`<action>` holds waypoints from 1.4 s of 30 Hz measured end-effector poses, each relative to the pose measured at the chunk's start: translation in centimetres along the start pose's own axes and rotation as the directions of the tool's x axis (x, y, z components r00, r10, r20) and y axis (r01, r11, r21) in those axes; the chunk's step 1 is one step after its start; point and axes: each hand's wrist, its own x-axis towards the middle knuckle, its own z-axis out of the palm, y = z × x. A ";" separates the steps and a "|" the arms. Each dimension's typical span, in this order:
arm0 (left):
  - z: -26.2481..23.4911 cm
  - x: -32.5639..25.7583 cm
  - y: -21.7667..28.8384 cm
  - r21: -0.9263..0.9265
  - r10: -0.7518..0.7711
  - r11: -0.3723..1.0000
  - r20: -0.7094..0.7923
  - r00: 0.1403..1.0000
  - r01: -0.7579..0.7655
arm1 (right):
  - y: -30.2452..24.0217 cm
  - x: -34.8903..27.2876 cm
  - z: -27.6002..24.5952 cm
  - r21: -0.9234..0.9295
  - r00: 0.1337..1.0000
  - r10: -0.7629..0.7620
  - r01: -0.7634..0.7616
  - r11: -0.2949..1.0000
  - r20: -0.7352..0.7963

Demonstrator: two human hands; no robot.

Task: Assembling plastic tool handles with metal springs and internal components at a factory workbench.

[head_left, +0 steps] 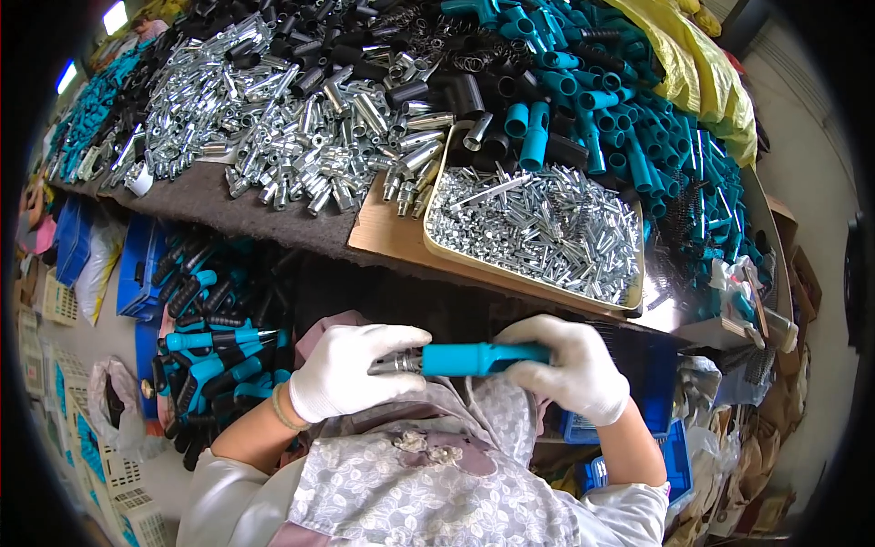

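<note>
Both my hands wear white gloves and meet over my lap, in front of the bench. Between them lies a teal tubular sleeve (469,359), held level. My right hand (572,366) is closed round its right end, the thumb below and the fingers above. My left hand (357,366) grips a shiny metal fitting (397,362) at the sleeve's left end. The fitting meets the sleeve; how deep it sits inside is hidden. Beyond my hands, a cream-rimmed tray (524,275) holds many small metal pins.
Heaps of silver metal fittings (310,137), black tubes (351,59) and teal sleeves (629,128) cover the bench. A yellow sack (702,82) hangs at the far right. Teal-and-black handled tools (214,342) are piled at my left, near a blue bin (138,273). Plastic bags (706,438) stand at my right.
</note>
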 end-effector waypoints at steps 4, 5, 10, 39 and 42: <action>0.8 -0.3 0.4 -0.008 0.022 1.000 0.127 0.992 -0.021 | 0.6 1.1 1.8 -0.157 0.962 -0.148 0.186 0.970 0.230; 0.9 -0.4 0.4 -0.028 0.020 0.999 0.143 0.989 -0.016 | 0.9 1.3 2.1 -0.138 0.959 -0.142 0.180 0.974 0.247; 1.1 -0.9 0.2 0.033 0.082 0.995 0.183 0.980 -0.089 | 2.2 2.0 2.9 0.039 0.944 -0.125 0.118 0.992 0.305; 2.0 0.3 -0.2 0.101 0.019 0.995 0.099 0.995 -0.029 | 0.2 6.7 -3.6 -0.716 0.803 -0.521 0.178 0.675 -0.291; 1.7 0.6 0.1 0.132 -0.001 0.991 0.103 0.995 -0.012 | -1.6 4.1 -0.3 -0.391 0.875 -0.484 0.448 0.804 0.006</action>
